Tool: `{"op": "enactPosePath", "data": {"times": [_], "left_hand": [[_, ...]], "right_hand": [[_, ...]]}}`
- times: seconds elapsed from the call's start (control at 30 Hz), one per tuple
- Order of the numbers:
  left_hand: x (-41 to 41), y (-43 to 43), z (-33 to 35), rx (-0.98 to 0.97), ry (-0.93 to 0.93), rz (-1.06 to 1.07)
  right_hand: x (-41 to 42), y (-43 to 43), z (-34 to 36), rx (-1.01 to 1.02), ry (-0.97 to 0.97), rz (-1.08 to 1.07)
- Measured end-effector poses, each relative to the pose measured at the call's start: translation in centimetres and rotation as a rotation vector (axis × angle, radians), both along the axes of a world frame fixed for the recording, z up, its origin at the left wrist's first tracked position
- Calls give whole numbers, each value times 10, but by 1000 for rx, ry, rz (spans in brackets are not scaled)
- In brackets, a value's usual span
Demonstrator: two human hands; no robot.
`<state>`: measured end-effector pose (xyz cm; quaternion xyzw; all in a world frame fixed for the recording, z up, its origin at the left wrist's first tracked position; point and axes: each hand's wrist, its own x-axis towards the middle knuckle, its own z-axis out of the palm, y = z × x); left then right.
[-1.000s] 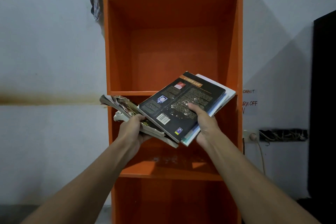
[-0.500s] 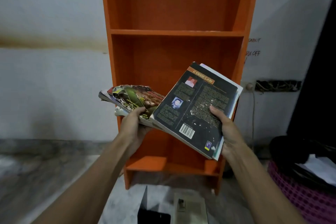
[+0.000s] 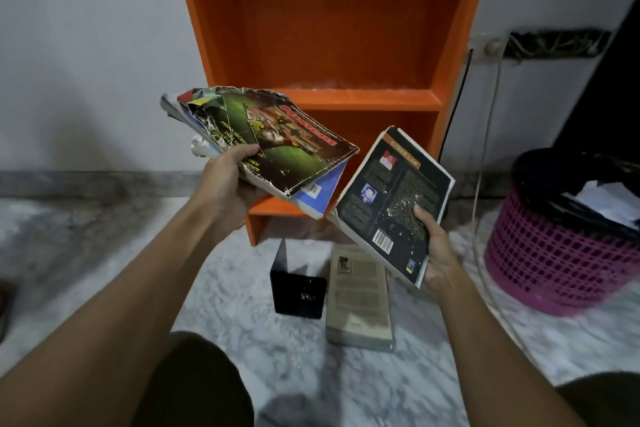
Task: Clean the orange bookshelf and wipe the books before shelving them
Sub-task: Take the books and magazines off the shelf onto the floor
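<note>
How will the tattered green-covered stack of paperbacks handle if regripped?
Probably floppy: the tattered green-covered stack of paperbacks fans unevenly from the left hand. Torn cover edges could rip further. Books may slide apart; a blue book juts out underneath.

Both bare arms reach forward from the lower corners of the view. The left forearm [image 3: 114, 295] and right forearm [image 3: 485, 340] angle in toward the middle. The left hand [image 3: 227, 180] is the higher one, palm up beneath a stack of worn books [image 3: 287, 149]. Its thumb [image 3: 246, 152] lies flat across the top cover, and its other fingers are hidden underneath. The right hand [image 3: 437, 255] sits lower and further right, gripping a black paperback [image 3: 391, 198] near its lower right edge. The right thumb [image 3: 421, 216] rests on the cover facing the camera, with the fingers behind it. The two hands are apart.
</note>
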<state>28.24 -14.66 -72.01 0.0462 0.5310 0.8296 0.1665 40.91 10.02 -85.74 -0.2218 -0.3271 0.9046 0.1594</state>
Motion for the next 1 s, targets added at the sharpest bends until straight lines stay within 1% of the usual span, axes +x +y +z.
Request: {"op": "enactPosePath", "data": {"times": [0.13, 0.2, 0.33, 0.43, 0.53, 0.6, 0.67, 0.73, 0.77, 0.83, 0.9, 0.93, 0.97, 1.0], "left_hand": [[16, -2, -21, -46, -60, -30], [23, 3, -35, -87, -104, -15], [22, 9, -69, -100, -176, 24], [21, 17, -97, -116, -252, 29], [26, 28, -125, -137, -305, -3], [28, 36, -144, -119, -359, -6], [29, 43, -163, -107, -404, -24], [29, 49, -182, -107, -456, -55], [30, 54, -192, -98, -488, -71], [35, 62, -207, -69, -544, -84], [40, 72, -224, 12, -620, -87], [43, 76, -232, 63, -656, -86], [46, 79, -241, 97, -689, -86], [48, 81, -251, 106, -717, -91]], "right_hand": [[2, 6, -30, 63, -157, 29], [1, 6, -48, 87, -241, 49], [3, 2, -81, 153, -402, 110], [0, 0, -104, 207, -529, 194], [-12, 0, -128, 307, -673, 283], [-24, 1, -146, 327, -761, 299], [-35, -1, -156, 337, -781, 232], [-46, -5, -160, 372, -855, 145], [-51, -2, -166, 439, -932, 96], [-57, 0, -167, 644, -1110, 26], [-61, 8, -173, 736, -1227, -18], [-63, 11, -174, 791, -1238, -58], [-66, 15, -175, 831, -1197, -81], [-69, 18, -177, 809, -1104, -66]]}}
